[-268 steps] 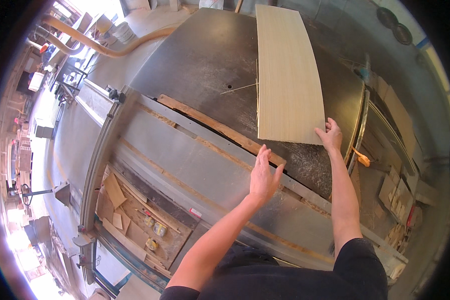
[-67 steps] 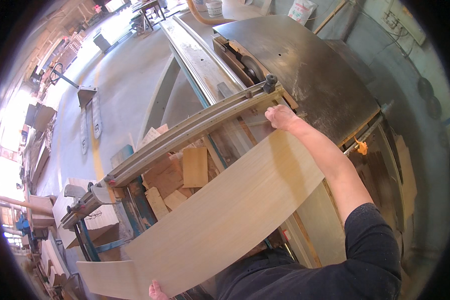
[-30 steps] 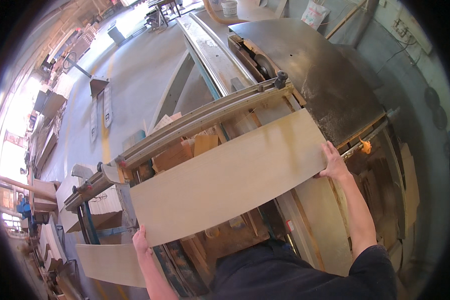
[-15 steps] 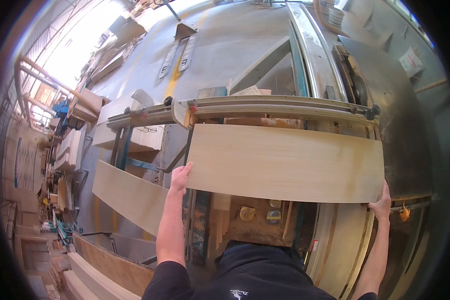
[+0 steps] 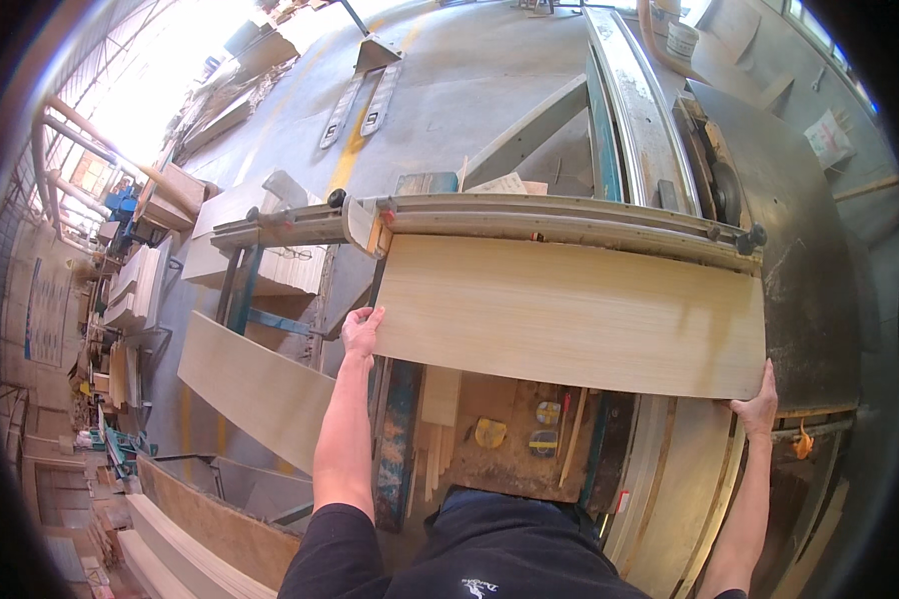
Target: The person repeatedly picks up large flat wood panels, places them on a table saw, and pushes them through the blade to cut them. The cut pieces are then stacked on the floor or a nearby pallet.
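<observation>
A long pale wooden board (image 5: 569, 311) lies across the frame of a sliding table saw, its far edge against the metal crosscut fence (image 5: 539, 222). My left hand (image 5: 363, 331) grips the board's left edge, thumb on top. At the near right corner my right hand (image 5: 757, 404) holds the board with its fingers along the end. The undersides of both grips are hidden by the board. A flip stop (image 5: 363, 226) on the fence stands by the board's far left corner.
Below the board, a wooden shelf (image 5: 529, 469) carries tape measures (image 5: 489, 432) and wood strips. Another board (image 5: 255, 384) rests at left, near stacked panels (image 5: 275, 262). The saw's dark metal table (image 5: 814, 299) extends right. A pallet jack (image 5: 375, 85) stands on the floor beyond.
Both hands have pushed the board slightly away from me, closing the gap between its far edge and the fence. More of the shelf with the tape measures shows now.
</observation>
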`<state>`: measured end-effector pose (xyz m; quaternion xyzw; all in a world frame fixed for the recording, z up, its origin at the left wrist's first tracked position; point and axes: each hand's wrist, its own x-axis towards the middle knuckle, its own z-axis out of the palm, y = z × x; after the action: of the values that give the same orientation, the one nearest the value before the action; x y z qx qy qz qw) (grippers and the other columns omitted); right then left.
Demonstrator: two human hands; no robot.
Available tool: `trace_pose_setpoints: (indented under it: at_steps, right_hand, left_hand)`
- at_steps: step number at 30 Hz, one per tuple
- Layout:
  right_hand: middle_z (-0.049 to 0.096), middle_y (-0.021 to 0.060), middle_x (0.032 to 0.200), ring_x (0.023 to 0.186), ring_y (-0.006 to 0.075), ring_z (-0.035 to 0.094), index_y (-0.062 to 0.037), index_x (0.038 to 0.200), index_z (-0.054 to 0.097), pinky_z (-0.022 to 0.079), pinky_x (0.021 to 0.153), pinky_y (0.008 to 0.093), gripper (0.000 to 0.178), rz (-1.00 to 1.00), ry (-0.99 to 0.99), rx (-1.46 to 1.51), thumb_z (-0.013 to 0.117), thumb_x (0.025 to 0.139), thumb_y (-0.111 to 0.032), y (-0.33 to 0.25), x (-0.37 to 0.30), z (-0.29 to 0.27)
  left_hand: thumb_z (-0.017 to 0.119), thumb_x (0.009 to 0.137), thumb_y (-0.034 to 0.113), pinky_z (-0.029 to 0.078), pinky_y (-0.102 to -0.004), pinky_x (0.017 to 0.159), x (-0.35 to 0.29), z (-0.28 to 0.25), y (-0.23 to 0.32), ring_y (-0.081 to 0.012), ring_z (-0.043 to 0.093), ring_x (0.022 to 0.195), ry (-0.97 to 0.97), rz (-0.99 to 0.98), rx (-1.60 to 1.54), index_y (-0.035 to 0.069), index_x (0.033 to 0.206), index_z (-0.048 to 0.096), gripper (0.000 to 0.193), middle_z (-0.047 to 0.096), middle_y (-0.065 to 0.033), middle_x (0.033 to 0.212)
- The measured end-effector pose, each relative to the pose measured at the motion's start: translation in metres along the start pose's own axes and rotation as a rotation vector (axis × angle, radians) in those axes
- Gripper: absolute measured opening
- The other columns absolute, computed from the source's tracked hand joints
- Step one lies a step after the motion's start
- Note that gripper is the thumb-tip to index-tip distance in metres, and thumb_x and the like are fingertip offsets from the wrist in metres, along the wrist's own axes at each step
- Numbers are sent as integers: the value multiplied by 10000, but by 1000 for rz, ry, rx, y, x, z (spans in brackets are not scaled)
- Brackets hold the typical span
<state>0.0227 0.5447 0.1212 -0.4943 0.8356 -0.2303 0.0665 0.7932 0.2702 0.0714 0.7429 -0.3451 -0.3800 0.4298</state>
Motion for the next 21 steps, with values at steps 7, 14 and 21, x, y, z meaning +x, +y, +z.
trace_pose_setpoints:
  at_steps: [7,14,21]
  right_hand:
    - [600,203,1487,1366,374,586,-33,1570,431,481,1163,430,1071,-44,7,65,841,580,-48,-29,9,-3]
    - [556,208,1541,1385,394,564,5,1514,496,476,1165,459,1071,-136,6,-117,944,574,-243,-17,10,1]
    - [445,228,1643,1455,371,507,52,1511,506,426,1215,460,1135,-60,-84,-201,957,544,-334,4,9,11]
  left_hand:
    - [864,924,216,546,-296,809,20,-2,-26,-115,663,883,-46,64,-70,31,1064,744,261,738,-13,974]
    - [831,963,214,548,-293,862,43,-9,-47,-121,655,930,-140,93,-44,34,1110,735,251,724,-21,1010]
    - [805,987,211,543,-263,838,46,-15,-43,-105,654,905,-128,92,-31,25,1080,723,224,720,-8,983]
